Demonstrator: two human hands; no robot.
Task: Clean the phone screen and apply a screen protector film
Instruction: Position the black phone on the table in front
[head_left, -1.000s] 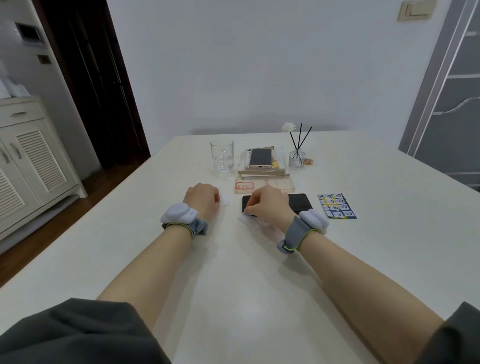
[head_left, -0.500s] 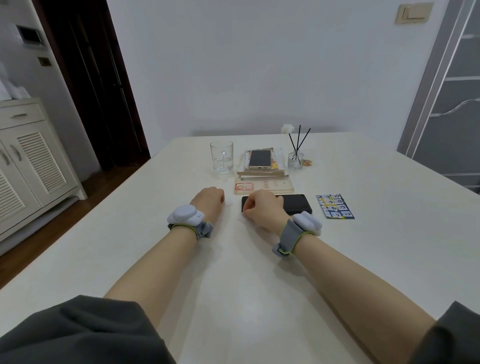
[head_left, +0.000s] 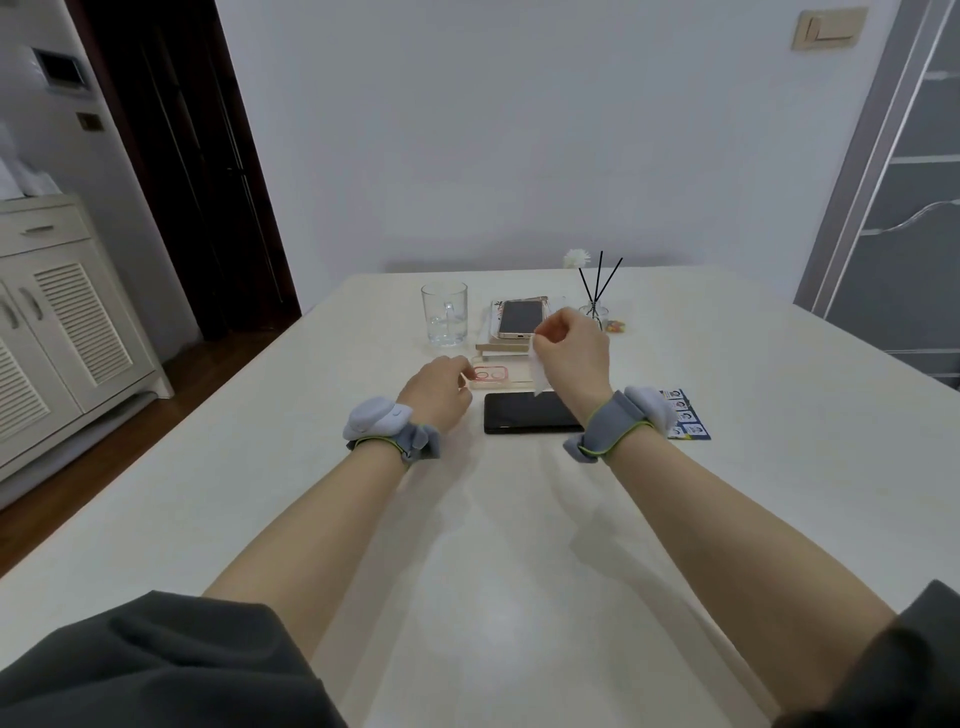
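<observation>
A black phone (head_left: 530, 413) lies flat on the white table (head_left: 519, 519), screen up. My right hand (head_left: 574, 356) is raised above the phone's right part and pinches a thin clear film strip (head_left: 539, 374) that hangs down toward the screen. My left hand (head_left: 439, 392) rests on the table just left of the phone, fingers curled with a small white bit at the fingertips; I cannot tell what it is. A card with a pink camera-lens frame (head_left: 491, 375) lies right behind the phone.
Behind the card stand a glass of water (head_left: 444, 314), a gold phone (head_left: 521, 318) on a small stack, and a reed diffuser (head_left: 596, 306). A blue instruction card (head_left: 688, 418) lies right of the black phone. A white cabinet (head_left: 57, 322) stands at left.
My right hand has lifted from the phone's left end and risen above it, drawing up a clear strip. The left hand stayed beside the phone.
</observation>
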